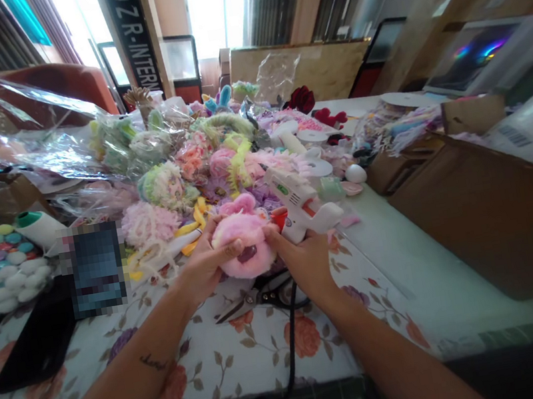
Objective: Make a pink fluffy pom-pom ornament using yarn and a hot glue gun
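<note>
A fluffy pink ring-shaped piece is held up over the front of the table between both hands. My left hand grips its left side, the thumb lying across the front. At its right edge the fingers of my right hand are closed on the pink fluff. A white and orange glue gun is right behind my right hand; whether the hand also touches it I cannot tell. Scissors with dark handles lie beneath the pink piece, beside a black cord.
Yarn, plush flowers and clear wrap are heaped behind the hands. At left are a phone, a pixelated patch, a thread cone and bagged pompoms. A large cardboard box stands at right. Flowered cloth covers the front.
</note>
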### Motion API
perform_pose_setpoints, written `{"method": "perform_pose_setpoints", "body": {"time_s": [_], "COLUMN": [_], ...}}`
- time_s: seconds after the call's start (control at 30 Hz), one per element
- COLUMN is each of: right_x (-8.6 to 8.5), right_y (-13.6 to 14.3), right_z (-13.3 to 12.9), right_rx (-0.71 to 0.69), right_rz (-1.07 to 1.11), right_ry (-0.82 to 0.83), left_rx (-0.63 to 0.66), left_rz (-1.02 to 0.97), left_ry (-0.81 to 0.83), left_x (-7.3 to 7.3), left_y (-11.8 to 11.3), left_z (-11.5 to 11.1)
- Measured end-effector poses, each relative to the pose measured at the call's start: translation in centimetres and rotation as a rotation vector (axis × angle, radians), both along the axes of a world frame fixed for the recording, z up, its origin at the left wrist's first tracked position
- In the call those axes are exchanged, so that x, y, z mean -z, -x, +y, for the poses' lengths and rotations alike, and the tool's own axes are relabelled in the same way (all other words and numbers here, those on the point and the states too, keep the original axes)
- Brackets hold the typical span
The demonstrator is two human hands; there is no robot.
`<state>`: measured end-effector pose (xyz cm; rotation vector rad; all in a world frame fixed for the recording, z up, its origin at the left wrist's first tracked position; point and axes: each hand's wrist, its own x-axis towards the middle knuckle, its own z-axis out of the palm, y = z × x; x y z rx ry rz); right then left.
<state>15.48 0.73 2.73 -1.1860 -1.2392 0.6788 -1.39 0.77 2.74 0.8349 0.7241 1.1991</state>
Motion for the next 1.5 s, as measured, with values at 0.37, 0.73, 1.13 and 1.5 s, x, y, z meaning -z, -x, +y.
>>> {"method": "perform_pose_setpoints", "body": {"time_s": [0.37,0.73,1.13,1.5], "right_x": [-0.2,-1.6,1.5,2.2], "right_y": [-0.1,-4.6,-25.0,-25.8], "right_z": [-0.1,0.3,0.0,2.3], "right_rx": [0.003,0.100,0.425,0.418], "right_rz": [-0.011,0.115,-0.318,-0.526], "right_ry": [-0.017,-0.005,0.379,0.466], "left_rx": [0.004,-0.058,-0.195,-0.245], "left_rz": [-0.039,-0.196,-0.162,-0.193], "left_ry": [-0.044,-0.078,-0.027,-0.038], "left_x": [0.5,0.4,1.4,1.7], "left_y": [-0.1,0.5,0.7,0.4], "left_z": [0.1,1.1,1.6,1.9]}}
